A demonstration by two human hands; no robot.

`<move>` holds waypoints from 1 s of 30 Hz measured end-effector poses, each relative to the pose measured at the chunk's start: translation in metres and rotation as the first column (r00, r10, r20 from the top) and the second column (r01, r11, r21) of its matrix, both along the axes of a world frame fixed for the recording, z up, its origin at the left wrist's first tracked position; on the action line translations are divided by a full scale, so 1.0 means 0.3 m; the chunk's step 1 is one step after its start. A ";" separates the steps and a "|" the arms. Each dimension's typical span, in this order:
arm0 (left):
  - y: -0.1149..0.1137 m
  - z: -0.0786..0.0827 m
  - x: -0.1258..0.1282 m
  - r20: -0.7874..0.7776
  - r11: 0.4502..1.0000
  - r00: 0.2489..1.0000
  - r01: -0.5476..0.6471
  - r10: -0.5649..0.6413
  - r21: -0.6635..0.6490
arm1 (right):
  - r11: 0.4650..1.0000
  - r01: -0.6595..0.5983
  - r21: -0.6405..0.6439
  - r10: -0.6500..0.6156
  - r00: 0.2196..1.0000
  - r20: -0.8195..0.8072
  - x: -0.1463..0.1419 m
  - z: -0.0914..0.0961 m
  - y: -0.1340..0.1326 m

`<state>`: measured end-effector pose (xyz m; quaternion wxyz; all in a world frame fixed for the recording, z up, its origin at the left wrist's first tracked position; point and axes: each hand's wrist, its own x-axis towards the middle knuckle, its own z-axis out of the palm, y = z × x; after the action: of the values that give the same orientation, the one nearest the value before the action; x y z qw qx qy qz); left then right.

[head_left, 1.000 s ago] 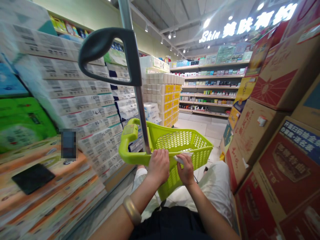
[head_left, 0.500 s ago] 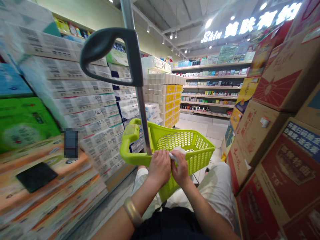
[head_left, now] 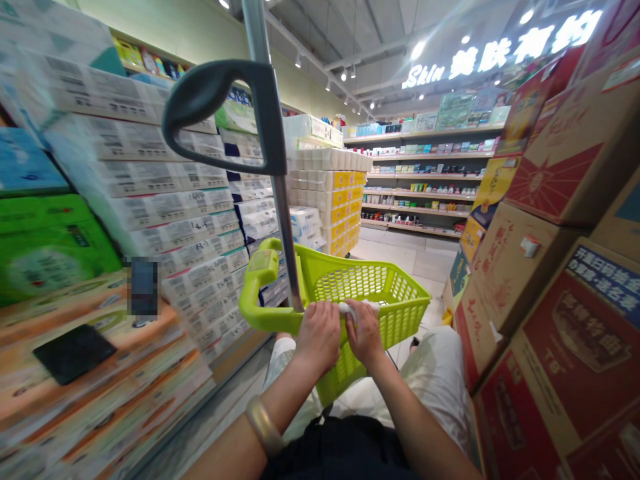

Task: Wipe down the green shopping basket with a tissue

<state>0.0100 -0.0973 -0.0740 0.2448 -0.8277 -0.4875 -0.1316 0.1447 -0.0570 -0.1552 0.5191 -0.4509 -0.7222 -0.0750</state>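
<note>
A lime-green plastic shopping basket (head_left: 395,293) on a metal pull pole (head_left: 285,220) with a dark grey handle (head_left: 215,107) stands in front of me in a shop aisle. My left hand (head_left: 320,337) is closed over the basket's near rim, just right of the pole's foot. My right hand (head_left: 364,333) sits beside it, fingers pinched on a small white cloth or tissue (head_left: 353,308) pressed against the rim. The two hands almost touch. A gold bangle (head_left: 263,423) is on my left forearm.
Stacked packs of tissue paper (head_left: 165,200) wall the left side, with a dark flat object (head_left: 73,353) lying on an orange pack. Red and brown cartons (head_left: 550,267) are piled on the right. Product shelves (head_left: 420,180) and a tiled floor (head_left: 405,257) lie ahead.
My right hand has slid the white cloth a little leftward along the rim toward my left hand. The left hand and basket have barely moved.
</note>
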 end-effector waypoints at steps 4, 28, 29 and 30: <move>0.004 -0.007 -0.002 0.005 1.000 1.000 0.009 -0.009 0.007 | 0.988 0.152 -0.029 -0.152 0.988 -0.006 0.048 -0.017 0.024; 0.002 -0.005 0.002 0.005 1.000 1.000 0.011 -0.011 0.015 | 0.987 0.158 -0.019 -0.158 0.987 -0.004 -0.054 0.026 -0.003; 0.002 -0.004 0.000 0.005 1.000 1.000 0.015 -0.015 0.013 | 0.991 0.132 -0.014 -0.132 0.991 0.001 -0.066 0.029 -0.005; 0.002 -0.004 -0.003 0.008 1.000 1.000 0.019 -0.019 0.009 | 0.994 0.108 -0.010 -0.107 0.994 0.013 -0.069 0.029 -0.006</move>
<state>0.0092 -0.0967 -0.0751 0.2454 -0.8307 -0.4799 -0.1395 0.1239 -0.0587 -0.1464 0.5073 -0.4914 -0.7006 -0.1019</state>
